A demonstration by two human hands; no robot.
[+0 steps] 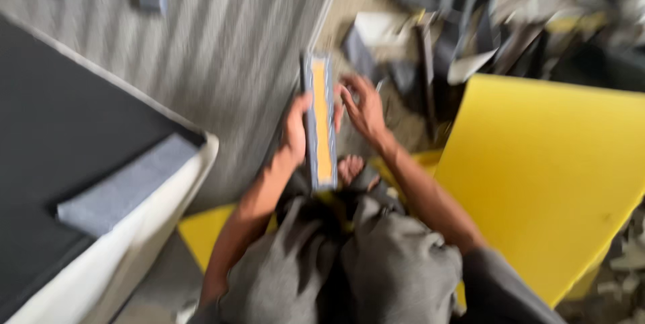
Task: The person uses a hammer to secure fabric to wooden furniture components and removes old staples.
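Left fingers (300, 110) curled around the near edge of a long strip (321, 119), holding it tight. Right fingers (353, 92) spread out and loose, tips right by the other edge of the strip. Too blurry to tell if they touch it or not.

Left hand (295, 132) and right hand (366, 112) up in front of the body, both just to the left of the big yellow sheet (551, 176). Long strip between the two hands, standing on its end and leaning a little, grey-blue on the sides with an orange stripe down the middle. Bottom end down by a bare foot (349, 168), close to the left edge of the yellow sheet.

Looks like the step of holding the strip up and fixing or feeling its top end, one hand to keep it steady and one hand to work on it. Hard to say how far along. For the next move, probably a firm left grip so the strip does not tip, and a sure pinch from the right fingers at the edge.

Grey trousers (376, 263) below the hands, knees bent, beside the lower left part of the yellow sheet. Striped grey panel (228, 48) farther left of the yellow sheet. Black pad (60, 129) with a white rim farthest left from it, a small grey cloth (121, 186) lying on that pad. Messy pile of scraps (510, 21) just above the top edge of the yellow sheet.
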